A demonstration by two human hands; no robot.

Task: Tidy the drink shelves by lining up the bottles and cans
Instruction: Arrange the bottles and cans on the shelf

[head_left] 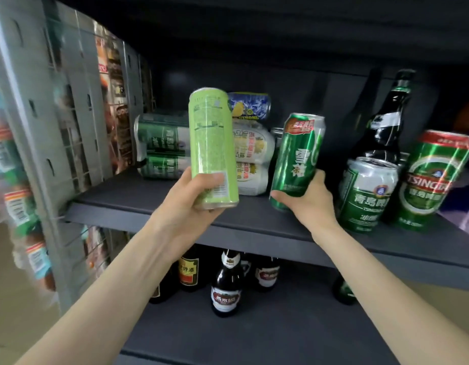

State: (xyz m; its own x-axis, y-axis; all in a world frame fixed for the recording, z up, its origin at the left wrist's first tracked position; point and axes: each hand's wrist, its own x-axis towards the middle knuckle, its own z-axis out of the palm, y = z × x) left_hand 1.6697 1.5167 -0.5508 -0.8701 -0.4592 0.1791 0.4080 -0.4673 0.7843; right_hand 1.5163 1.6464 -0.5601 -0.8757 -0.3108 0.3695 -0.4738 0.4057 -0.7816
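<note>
My left hand [191, 198] grips the lower end of a tall light-green can [212, 143], held upright above the front of the dark shelf [138, 204]. My right hand [307, 198] grips the base of a dark-green can [298, 154], tilted slightly right, just above the shelf. Behind them lie wrapped packs of green cans [162, 146] and white-and-yellow cans [251, 154], with a blue-and-yellow can [250, 105] lying on top. To the right stand a short Tsingtao can [365, 193], a taller Tsingtao can [431, 180] and a dark bottle [386, 122].
On the lower shelf [280, 325] stand several brown beer bottles [226, 285]. A grey perforated upright [25, 127] and wire racks with packets close off the left side. The shelf above overhangs the cans.
</note>
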